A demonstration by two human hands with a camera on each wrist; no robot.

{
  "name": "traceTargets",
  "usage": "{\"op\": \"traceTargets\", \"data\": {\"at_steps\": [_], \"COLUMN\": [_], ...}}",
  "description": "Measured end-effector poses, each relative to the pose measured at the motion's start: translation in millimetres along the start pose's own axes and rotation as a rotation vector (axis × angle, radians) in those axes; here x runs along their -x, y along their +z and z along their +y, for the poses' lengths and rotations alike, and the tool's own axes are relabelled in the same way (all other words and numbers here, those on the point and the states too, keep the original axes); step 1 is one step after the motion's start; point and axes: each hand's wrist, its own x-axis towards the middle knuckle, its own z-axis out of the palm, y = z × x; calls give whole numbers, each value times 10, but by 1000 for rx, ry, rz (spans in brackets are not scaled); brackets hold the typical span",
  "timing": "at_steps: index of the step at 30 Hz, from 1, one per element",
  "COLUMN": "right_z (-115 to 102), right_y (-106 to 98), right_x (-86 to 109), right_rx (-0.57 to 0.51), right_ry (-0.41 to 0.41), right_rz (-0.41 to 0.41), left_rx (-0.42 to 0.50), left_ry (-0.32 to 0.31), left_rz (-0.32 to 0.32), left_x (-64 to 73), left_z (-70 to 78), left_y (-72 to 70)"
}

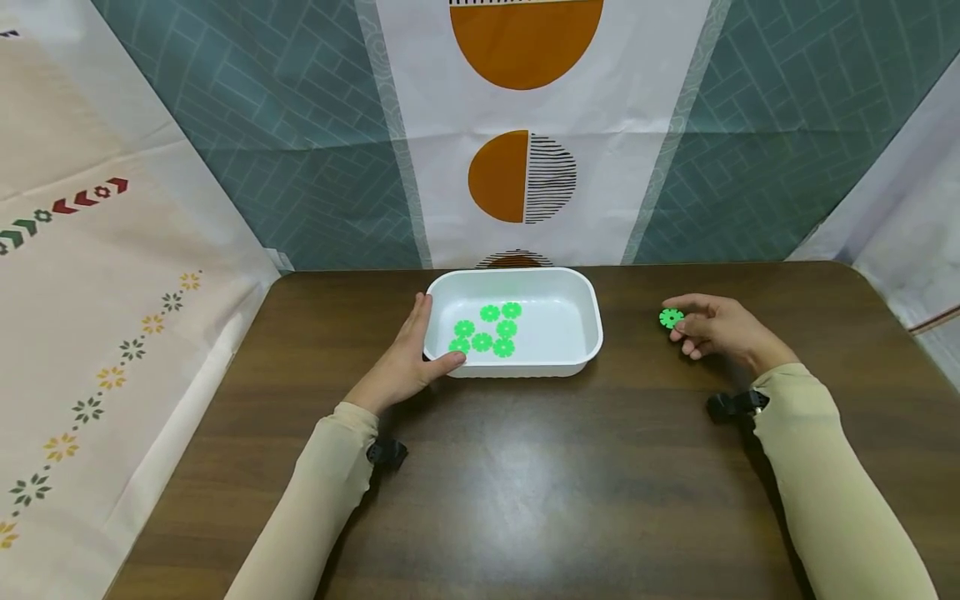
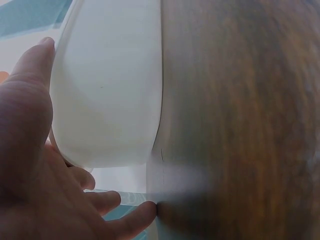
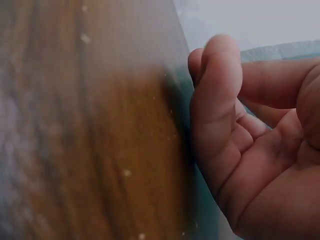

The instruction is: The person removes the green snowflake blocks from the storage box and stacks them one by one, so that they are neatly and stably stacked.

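My left hand (image 1: 408,358) rests against the left end of a white plastic tray (image 1: 577,367), thumb over its front rim and fingers extended along its side. The left wrist view has the thumb (image 2: 32,65) lying along the tray's edge and the other fingers spread beside its end. Off to the right, my right hand (image 1: 716,333) pinches a bright green notched disc (image 1: 670,318) between thumb and fingers. From the right wrist the disc is hidden behind the bent fingers (image 3: 217,95). Several matching green discs (image 1: 482,342) lie flat in the tray's left half.
Both hands work over a dark brown wooden table (image 1: 510,483). A patterned curtain (image 1: 300,150) hangs behind the table's back edge, close to the tray. Pale cloth (image 1: 112,333) flanks the left side.
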Motion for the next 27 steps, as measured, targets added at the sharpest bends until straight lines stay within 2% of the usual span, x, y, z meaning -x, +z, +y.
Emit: {"op": "traceTargets", "data": {"at_steps": [8,15,27], "right_z": [33,26,31], "right_y": [-56,-66,5], "right_x": [-1,17,27], "right_rx": [10,-20,-51], "right_ry": [24,40,104], "right_rz": [-36,-2,3], "left_rx": [22,20,52], "left_ry": [7,18,-21], "left_rz": [0,2,-8], "left_x": [-52,-77,22], "left_z": [30,24,-1], "left_y": [-33,-28,15]}}
